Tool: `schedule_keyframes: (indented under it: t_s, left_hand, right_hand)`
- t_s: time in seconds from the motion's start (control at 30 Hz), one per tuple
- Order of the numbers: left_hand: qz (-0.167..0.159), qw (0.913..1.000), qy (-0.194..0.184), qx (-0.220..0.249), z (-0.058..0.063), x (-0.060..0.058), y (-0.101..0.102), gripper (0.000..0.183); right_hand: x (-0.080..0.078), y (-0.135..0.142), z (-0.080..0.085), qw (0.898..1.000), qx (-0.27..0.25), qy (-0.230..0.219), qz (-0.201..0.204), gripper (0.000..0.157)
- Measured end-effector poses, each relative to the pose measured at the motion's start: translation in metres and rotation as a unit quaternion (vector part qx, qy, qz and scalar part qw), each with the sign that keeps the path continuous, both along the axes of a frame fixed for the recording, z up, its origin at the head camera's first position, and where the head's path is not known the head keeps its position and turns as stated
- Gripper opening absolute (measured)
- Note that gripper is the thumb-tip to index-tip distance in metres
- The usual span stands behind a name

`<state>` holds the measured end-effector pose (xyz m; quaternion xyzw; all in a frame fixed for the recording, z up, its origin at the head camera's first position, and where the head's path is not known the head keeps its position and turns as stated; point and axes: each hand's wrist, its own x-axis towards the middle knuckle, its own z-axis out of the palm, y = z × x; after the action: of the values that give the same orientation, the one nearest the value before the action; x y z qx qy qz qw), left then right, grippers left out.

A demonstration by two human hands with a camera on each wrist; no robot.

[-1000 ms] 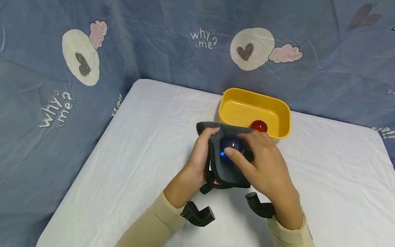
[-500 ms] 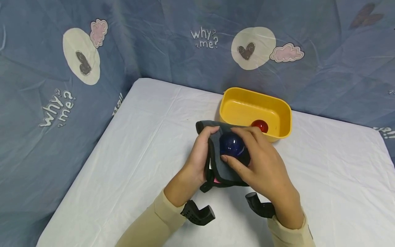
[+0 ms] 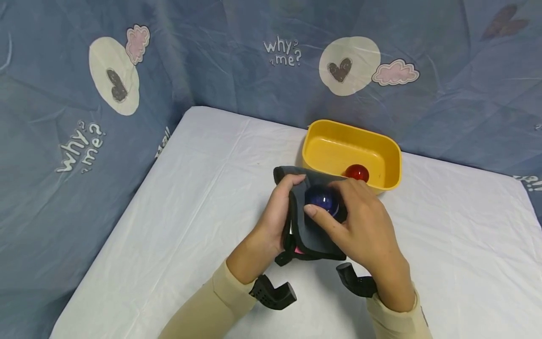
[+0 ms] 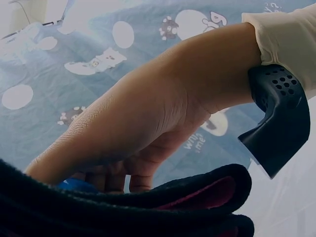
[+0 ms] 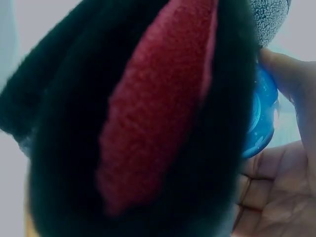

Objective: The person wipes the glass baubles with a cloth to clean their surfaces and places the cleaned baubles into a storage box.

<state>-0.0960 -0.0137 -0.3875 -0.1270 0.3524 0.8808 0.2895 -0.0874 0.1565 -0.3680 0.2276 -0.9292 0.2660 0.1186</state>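
Note:
A shiny dark blue ball (image 3: pixel 322 199) lies against a folded grey cloth (image 3: pixel 315 238) with black edging and a pink inner side. My right hand (image 3: pixel 366 223) holds this ball between thumb and fingers, over the cloth's upper face. From the left, my left hand (image 3: pixel 271 219) grips the cloth, its thumb on top and most of its fingers hidden underneath in the head view. Filling much of the right wrist view are the cloth's dark folds (image 5: pixel 232 123) and fuzzy pink lining (image 5: pixel 153 108). Only part of the ball (image 5: pixel 261 113) shows beyond them.
Just behind the cloth stands a yellow rectangular container (image 3: pixel 319 139) with a shiny red ball (image 3: pixel 357 173) inside. A white sheet (image 3: pixel 195 188) covers the table. Blue printed fabric (image 3: pixel 237 66) hangs behind and to the left. Black camera mounts (image 3: pixel 275 294) jut from both wrists.
The right thumb and fingers shift slightly on the blue ball, and its reflections change. Both hands keep hold in nearly the same place. The container and red ball stay put.

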Motion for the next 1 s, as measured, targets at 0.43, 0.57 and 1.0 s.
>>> schedule_keyframes:
  t_s: [0.43, 0.57, 1.0]
  left_hand:
    - [0.005, 0.9999, -0.001, 0.010, 0.0003, -0.0009, 0.0012, 0.057]
    - [0.010, 1.0000, 0.001, -0.001, 0.0006, -0.0018, -0.0001, 0.059]
    - [0.008, 0.9998, 0.017, 0.000, -0.0020, -0.0029, -0.0015, 0.058]
  right_hand:
    - [0.0000, 0.0012, 0.0008, 0.999, -0.011, -0.030, 0.014, 0.054]
    - [0.0006, 0.0009, 0.0024, 0.999, -0.012, -0.046, 0.024, 0.065]
    - [0.0005, 0.0019, 0.0045, 0.997, -0.019, -0.033, 0.072, 0.074]
